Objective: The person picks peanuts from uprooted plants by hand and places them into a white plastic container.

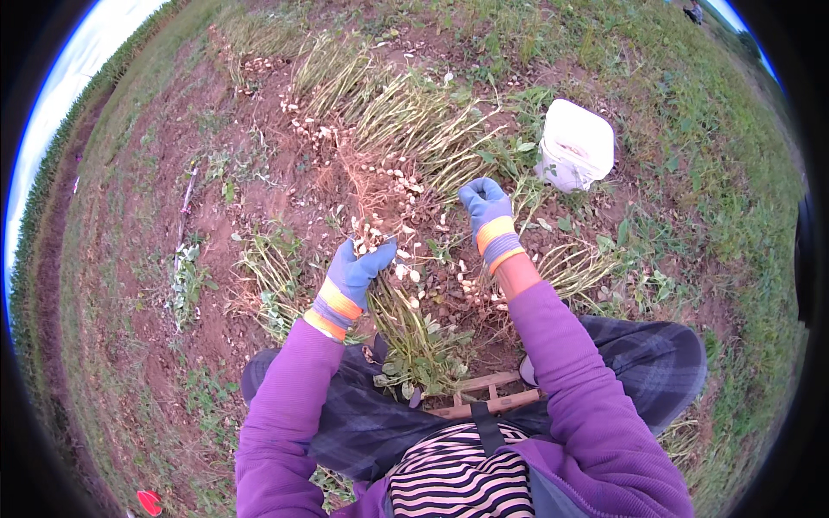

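My left hand [358, 272], in a blue-coated glove with an orange cuff, grips a bunch of pulled peanut plants [408, 330]. Their pods and roots [368, 234] stick up past my fingers, and the leafy stems hang down between my knees. My right hand [484, 202], gloved the same way, is raised with its fingers curled in, apart from that bunch. Whether anything is inside those fingers is hidden. It is nearest to the stem ends of a long row of pulled peanut plants [401, 120], whose pods [395, 178] lie toward the left.
A white plastic bucket [576, 149] stands beyond my right hand, with some contents low inside. More peanut plants lie on the soil at left [272, 272] and right [573, 269]. A wooden frame [492, 395] is beneath me. A distant person [693, 11] appears at upper right.
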Available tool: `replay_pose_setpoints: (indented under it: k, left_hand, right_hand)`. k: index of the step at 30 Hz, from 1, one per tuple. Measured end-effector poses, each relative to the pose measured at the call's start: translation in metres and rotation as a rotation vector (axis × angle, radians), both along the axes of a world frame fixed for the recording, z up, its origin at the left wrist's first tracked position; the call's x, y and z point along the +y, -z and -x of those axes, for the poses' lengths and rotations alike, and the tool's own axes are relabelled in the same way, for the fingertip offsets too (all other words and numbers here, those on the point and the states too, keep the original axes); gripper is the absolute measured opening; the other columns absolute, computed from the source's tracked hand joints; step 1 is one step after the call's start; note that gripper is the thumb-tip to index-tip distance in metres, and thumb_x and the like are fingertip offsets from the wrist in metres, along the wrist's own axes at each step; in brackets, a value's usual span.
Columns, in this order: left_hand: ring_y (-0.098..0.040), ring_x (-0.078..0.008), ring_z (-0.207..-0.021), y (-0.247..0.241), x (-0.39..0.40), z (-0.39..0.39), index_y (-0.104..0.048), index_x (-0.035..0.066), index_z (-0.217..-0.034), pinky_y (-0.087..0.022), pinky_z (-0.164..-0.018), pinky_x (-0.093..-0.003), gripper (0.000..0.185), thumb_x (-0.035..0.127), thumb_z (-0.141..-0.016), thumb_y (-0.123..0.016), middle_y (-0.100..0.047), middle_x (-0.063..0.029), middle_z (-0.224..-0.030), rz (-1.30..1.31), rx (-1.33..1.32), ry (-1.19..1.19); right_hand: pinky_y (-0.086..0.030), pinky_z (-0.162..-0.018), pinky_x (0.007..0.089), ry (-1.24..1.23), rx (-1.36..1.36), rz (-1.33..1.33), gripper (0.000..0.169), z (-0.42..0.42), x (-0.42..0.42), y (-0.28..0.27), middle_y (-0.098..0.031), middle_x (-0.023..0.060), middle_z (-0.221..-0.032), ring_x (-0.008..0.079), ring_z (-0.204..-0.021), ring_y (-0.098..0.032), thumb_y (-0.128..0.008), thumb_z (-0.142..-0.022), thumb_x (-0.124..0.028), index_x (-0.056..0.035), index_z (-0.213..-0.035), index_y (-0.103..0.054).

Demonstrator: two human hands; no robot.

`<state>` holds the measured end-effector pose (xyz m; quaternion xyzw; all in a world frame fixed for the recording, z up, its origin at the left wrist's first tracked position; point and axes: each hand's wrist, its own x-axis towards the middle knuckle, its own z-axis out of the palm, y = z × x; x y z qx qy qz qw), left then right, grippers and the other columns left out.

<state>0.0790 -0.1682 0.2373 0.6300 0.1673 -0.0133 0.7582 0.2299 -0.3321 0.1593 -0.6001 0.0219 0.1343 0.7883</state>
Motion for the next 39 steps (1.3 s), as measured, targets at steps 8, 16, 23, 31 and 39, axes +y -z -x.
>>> replay_pose_setpoints:
  k: [8,16,23,31,39]
  left_hand:
    - [-0.062,-0.0208,-0.084,0.001,0.023,0.001,-0.059,-0.001,-0.102,-0.052,-0.077,-0.0366,0.026,0.017,-0.082,-0.057,-0.063,-0.0112,-0.098,0.434,-0.031,-0.147]
    - [-0.062,-0.0246,-0.086,0.008,0.035,0.007,-0.056,-0.001,-0.106,-0.052,-0.078,-0.0393,0.031,0.020,-0.084,-0.056,-0.063,-0.0131,-0.098,0.631,-0.113,-0.101]
    - [-0.062,-0.0250,-0.087,0.009,0.033,0.008,-0.057,-0.001,-0.105,-0.052,-0.076,-0.0410,0.030,0.020,-0.084,-0.055,-0.062,-0.0140,-0.100,0.738,-0.130,-0.079]
    - [-0.062,-0.0239,-0.086,0.000,0.025,0.009,-0.057,0.001,-0.106,-0.053,-0.075,-0.0401,0.029,0.020,-0.085,-0.054,-0.062,-0.0132,-0.101,0.773,-0.095,-0.057]
    - [-0.063,-0.0226,-0.082,0.009,0.029,0.008,-0.058,0.001,-0.104,-0.053,-0.073,-0.0381,0.027,0.021,-0.084,-0.055,-0.064,-0.0115,-0.094,0.731,-0.090,-0.107]
  right_hand:
    - [-0.030,-0.039,0.0165,-0.636,0.248,-0.511,0.018,0.042,0.000,-0.066,-0.055,-0.0003,-0.069,0.0034,-0.049,-0.043,-0.058,-0.082,-0.013,-0.0050,-0.098,-0.059]
    - [-0.034,-0.042,0.0165,-0.753,0.070,-0.074,0.015,0.059,0.004,-0.091,-0.056,-0.0027,-0.065,0.0023,-0.052,-0.046,-0.064,-0.079,-0.017,-0.0050,-0.088,-0.063]
    - [-0.042,-0.058,0.0194,-0.569,-0.435,-0.031,0.013,0.078,0.021,-0.097,-0.059,0.0003,-0.075,0.0058,-0.067,-0.054,-0.062,-0.079,-0.006,-0.0030,-0.092,-0.063]
    - [-0.047,-0.069,0.0263,-0.499,-0.713,0.068,0.016,0.083,0.027,-0.089,-0.062,0.0080,-0.087,0.0155,-0.078,-0.060,-0.062,-0.078,-0.007,-0.0025,-0.094,-0.062]
    - [-0.046,-0.070,0.0265,-0.480,-0.633,0.090,0.013,0.078,0.022,-0.090,-0.062,0.0070,-0.082,0.0152,-0.078,-0.060,-0.063,-0.077,-0.007,-0.0027,-0.089,-0.063]
